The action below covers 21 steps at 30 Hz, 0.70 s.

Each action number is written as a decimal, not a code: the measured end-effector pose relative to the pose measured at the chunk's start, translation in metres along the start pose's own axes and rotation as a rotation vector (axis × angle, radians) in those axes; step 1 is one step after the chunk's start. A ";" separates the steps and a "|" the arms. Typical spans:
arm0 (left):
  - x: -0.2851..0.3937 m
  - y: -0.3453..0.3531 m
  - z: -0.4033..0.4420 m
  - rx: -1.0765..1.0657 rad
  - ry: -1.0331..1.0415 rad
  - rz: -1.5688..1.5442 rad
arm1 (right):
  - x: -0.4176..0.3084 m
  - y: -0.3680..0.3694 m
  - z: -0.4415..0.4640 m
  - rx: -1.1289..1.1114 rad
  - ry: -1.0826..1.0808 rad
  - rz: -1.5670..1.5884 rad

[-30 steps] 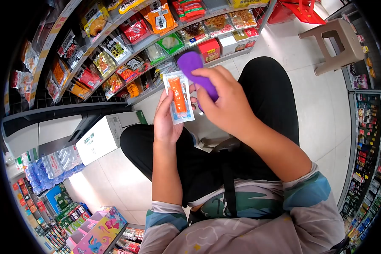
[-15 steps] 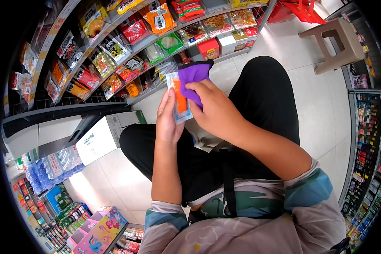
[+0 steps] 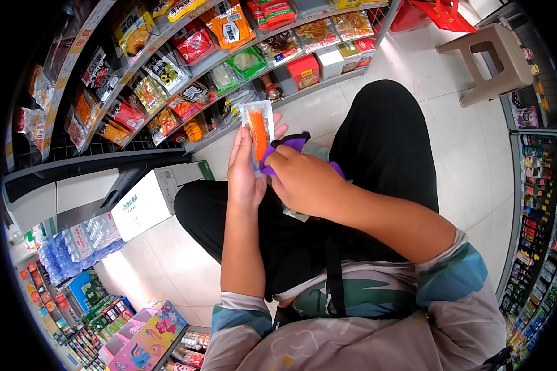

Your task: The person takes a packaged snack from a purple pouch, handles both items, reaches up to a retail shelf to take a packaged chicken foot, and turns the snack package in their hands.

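A clear packet (image 3: 258,130) with a long orange snack stick inside stands upright, tilted slightly, in front of my knees. My left hand (image 3: 246,176) is closed on it, thumb along the left edge and fingertips showing behind the right edge. My right hand (image 3: 306,179) grips a purple cloth (image 3: 295,144) with a black border, bunched between the fingers. The cloth lies against the packet's lower right part and covers some of it. Part of the cloth is hidden under my right hand.
Shelves of bagged snacks (image 3: 195,43) curve across the front and left. A white carton (image 3: 143,204) stands left of my knee. A beige plastic stool (image 3: 495,62) is at the upper right, and a goods rack (image 3: 535,216) lines the right side.
My right hand has drawn the cloth down from the packet's upper right side to its lower part. More of the packet and my left fingertips behind it now show.
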State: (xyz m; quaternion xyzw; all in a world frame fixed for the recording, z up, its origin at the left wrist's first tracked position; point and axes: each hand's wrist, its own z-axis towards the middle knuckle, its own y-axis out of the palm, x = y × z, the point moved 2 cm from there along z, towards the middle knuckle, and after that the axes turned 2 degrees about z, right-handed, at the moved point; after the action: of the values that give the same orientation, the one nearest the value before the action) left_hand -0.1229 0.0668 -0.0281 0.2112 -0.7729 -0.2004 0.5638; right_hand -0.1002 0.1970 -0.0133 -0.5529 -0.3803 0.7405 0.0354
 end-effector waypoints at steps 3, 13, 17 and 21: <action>-0.001 0.002 -0.001 -0.045 0.033 0.011 | 0.010 0.001 0.006 0.018 0.113 0.238; -0.008 0.000 0.003 -0.044 0.123 0.395 | 0.024 -0.015 0.025 0.003 0.315 0.715; -0.011 0.000 -0.003 -0.046 0.080 0.500 | 0.034 -0.022 0.031 0.139 0.325 0.863; -0.013 -0.002 -0.005 -0.141 0.095 0.682 | 0.047 -0.033 0.032 0.361 0.379 0.891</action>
State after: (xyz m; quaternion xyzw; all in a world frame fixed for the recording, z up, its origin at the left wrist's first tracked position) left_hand -0.1146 0.0726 -0.0380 -0.0896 -0.7561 -0.0432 0.6468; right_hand -0.1577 0.2251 -0.0275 -0.7709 0.0393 0.6243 -0.1202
